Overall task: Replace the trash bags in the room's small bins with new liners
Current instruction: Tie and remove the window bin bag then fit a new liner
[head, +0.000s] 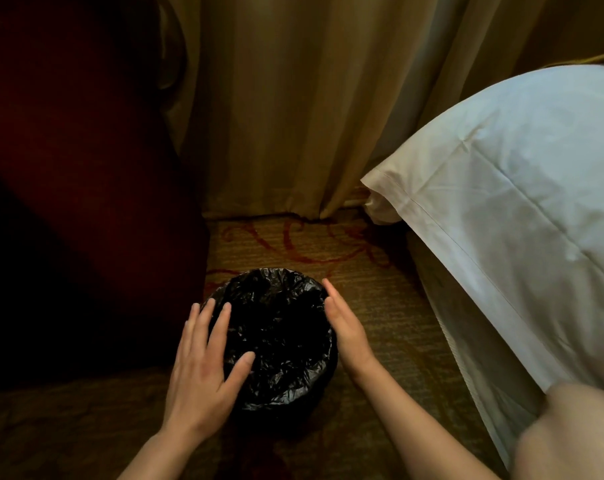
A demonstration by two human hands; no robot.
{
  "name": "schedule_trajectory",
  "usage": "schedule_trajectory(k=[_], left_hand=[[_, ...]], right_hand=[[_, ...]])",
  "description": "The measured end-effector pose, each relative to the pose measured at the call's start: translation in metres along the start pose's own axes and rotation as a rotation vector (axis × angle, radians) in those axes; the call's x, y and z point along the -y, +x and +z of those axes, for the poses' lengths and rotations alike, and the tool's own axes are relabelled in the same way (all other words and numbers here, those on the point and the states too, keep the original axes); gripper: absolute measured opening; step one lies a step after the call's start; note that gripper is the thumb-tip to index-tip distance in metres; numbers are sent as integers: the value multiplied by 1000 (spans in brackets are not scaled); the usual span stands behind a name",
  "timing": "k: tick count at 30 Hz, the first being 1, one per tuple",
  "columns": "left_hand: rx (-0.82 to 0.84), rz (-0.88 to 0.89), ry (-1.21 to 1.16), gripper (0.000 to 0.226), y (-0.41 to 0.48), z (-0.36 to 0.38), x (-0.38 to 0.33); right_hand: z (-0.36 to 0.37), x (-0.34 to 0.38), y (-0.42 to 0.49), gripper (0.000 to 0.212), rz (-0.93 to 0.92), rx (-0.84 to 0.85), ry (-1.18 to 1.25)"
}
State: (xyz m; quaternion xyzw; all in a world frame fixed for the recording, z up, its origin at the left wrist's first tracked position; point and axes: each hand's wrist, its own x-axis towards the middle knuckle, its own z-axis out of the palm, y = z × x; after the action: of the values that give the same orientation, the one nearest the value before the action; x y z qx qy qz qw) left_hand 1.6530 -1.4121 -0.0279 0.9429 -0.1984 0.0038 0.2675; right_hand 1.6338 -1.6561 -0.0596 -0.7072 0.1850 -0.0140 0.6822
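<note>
A small round bin stands on the carpet, lined with a crinkled black trash bag (pixel 276 327) that is folded over its rim and hides the bin's wall. My left hand (pixel 203 368) lies flat on the bag at the bin's left rim, fingers straight and spread, thumb reaching over the opening. My right hand (pixel 345 327) rests edge-on against the right side of the rim, fingers straight and together. Neither hand grips the bag. The inside of the bin is too dark to make out.
A dark red armchair (pixel 86 202) stands close on the left. Beige curtains (pixel 293 116) hang behind the bin. A bed with white linen (pixel 518 220) overhangs on the right. Patterned carpet (pixel 380 289) shows between bin and bed.
</note>
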Motion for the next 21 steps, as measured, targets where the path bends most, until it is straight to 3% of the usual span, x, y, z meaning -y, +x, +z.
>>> schedule_trajectory(k=[5,10,14,18,21], left_hand=[[-39,-128,-145,92,1,2,-2],[-64,-207,-282,90,3,1,-7],[-97,-273,-426,87,6,-10,-7],[-92,-199,-227,73,12,-19,-3],[-5,-214,-39,68,21,-27,-4]], right_hand=[[4,-11,-1,94,130,77,36],[0,0,-6,103,199,99,9],[-1,10,-6,104,129,119,-43],[1,36,-2,90,-26,32,-177],[3,58,5,73,-165,26,-426]])
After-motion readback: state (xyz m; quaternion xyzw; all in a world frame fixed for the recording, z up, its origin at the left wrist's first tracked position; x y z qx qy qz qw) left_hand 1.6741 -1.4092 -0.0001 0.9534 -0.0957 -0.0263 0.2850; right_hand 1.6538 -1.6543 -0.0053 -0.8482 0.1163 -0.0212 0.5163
